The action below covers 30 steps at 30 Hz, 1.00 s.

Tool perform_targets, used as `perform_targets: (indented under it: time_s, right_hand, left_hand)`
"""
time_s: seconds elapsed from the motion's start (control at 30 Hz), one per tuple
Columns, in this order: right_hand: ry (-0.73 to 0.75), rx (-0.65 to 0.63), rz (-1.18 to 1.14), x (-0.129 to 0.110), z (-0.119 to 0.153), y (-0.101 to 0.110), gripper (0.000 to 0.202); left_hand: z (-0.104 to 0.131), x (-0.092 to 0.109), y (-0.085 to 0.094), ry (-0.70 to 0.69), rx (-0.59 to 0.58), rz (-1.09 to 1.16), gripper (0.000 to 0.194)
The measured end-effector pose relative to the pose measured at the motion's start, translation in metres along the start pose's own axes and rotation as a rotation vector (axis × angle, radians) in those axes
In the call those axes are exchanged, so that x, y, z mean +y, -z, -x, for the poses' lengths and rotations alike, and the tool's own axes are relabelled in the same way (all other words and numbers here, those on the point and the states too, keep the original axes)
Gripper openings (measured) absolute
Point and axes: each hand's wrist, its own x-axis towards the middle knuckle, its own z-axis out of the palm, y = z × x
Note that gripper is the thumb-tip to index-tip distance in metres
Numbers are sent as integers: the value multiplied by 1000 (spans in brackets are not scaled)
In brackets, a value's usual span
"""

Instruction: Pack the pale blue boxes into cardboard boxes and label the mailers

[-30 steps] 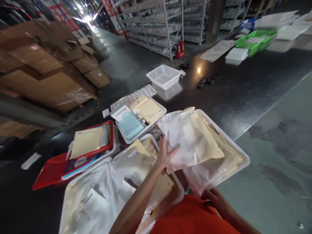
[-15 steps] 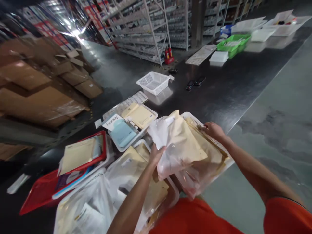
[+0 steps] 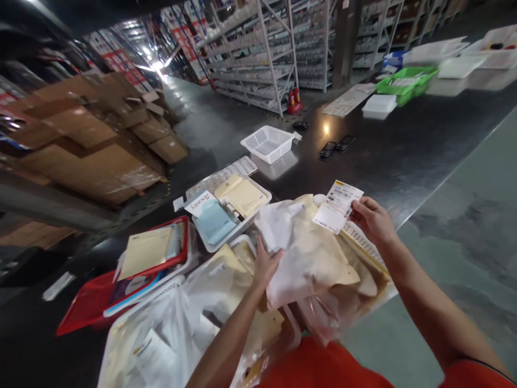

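My right hand pinches a white shipping label with printed barcodes by its right edge, above a white basket. My left hand grips the left side of a clear plastic bag, its thumb on top; cream-coloured packaging shows inside. The bag lies tilted over more plastic-wrapped packets in that basket. Beneath my left forearm, another basket holds bagged cream packets. To its left, a white basket contains clear bags and a white label.
Beyond my left hand stands a white tray with a blue packet and cream packets. A red basket sits at the left. An empty white basket and handheld devices lie farther along the black table. Cardboard boxes are stacked at the left.
My right hand has come up out of the right basket with the shipping label. My left hand still grips the plastic bag. The camera view has shifted slightly.
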Motion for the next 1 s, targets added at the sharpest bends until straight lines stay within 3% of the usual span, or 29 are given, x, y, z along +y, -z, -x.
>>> perform_targets:
  time_s: [0.1, 0.23, 0.3, 0.37, 0.47, 0.57, 0.7, 0.9, 1.0]
  right_hand:
    - [-23, -44, -17, 4, 12, -19, 48]
    - [-41, -94, -65, 9, 19, -39, 50]
    - [-32, -115, -59, 10, 22, -49, 50]
    - [-16, -125, -49, 10, 25, -57, 51]
    - [1, -141, -54, 9, 30, -67, 53]
    - [20, -166, -35, 7, 34, -75, 53]
    - [28, -169, 1, 7, 35, -81, 54]
    - [2, -165, 15, 13, 33, -82, 54]
    - [-24, -279, 9, 15, 36, -82, 53]
  left_hand:
    - [6, 18, 8, -116, 85, -108, 94]
    - [26, 52, 12, -379, 77, 12, 64]
    - [36, 69, 10, -503, 83, 60, 60]
    - [41, 83, 8, -543, 79, 127, 61]
    - [41, 96, 4, -342, 5, 371, 62]
    - [35, 101, 2, -106, -113, 641, 52]
    - [31, 100, -1, -60, -169, 792, 34]
    - [34, 101, -1, -16, -155, 893, 25]
    - [32, 104, 3, 158, -228, 1084, 15]
